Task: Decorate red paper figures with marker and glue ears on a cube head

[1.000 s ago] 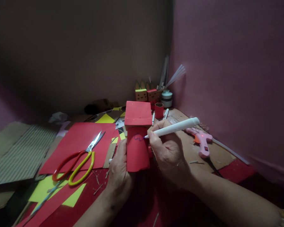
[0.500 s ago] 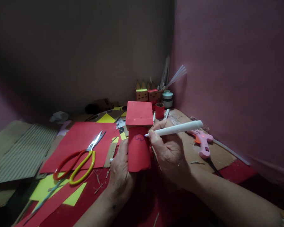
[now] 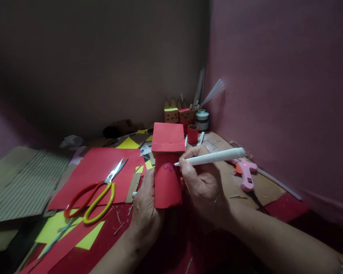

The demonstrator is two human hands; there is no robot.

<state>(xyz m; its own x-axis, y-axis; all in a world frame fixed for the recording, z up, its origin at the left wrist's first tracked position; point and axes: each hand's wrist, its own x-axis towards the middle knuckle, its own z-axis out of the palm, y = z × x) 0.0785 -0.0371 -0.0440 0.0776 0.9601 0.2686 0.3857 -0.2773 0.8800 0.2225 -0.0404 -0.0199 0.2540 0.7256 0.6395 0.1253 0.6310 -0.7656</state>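
Observation:
A red paper figure (image 3: pixel 168 190), made of a tube body with a boxy head (image 3: pixel 168 136) on top, stands out in the middle of the head view. My left hand (image 3: pixel 146 205) grips it from the left side, its fingertips hidden behind the tube. Between the thumb and fingers of my right hand (image 3: pixel 202 182) is a white marker pen (image 3: pixel 214 156). Its dark tip meets the body's right edge, beside a small wavy purple outline (image 3: pixel 168 166) drawn on the red paper. Part of my right hand's lower fingers is out of sight behind the figure.
Left lie scissors (image 3: pixel 103 190) on a red sheet (image 3: pixel 85 167), yellow scraps (image 3: pixel 90 236) and corrugated cardboard (image 3: pixel 28 182). On the right, a pink glue gun (image 3: pixel 247 175) rests on cardboard. Behind stand a red tube (image 3: pixel 193 134), a jar (image 3: pixel 202 120) and box figures (image 3: pixel 171 115).
The marker's tip has shifted very slightly left and down, and the purple outline has grown a little. My left hand and the figure have stayed almost still.

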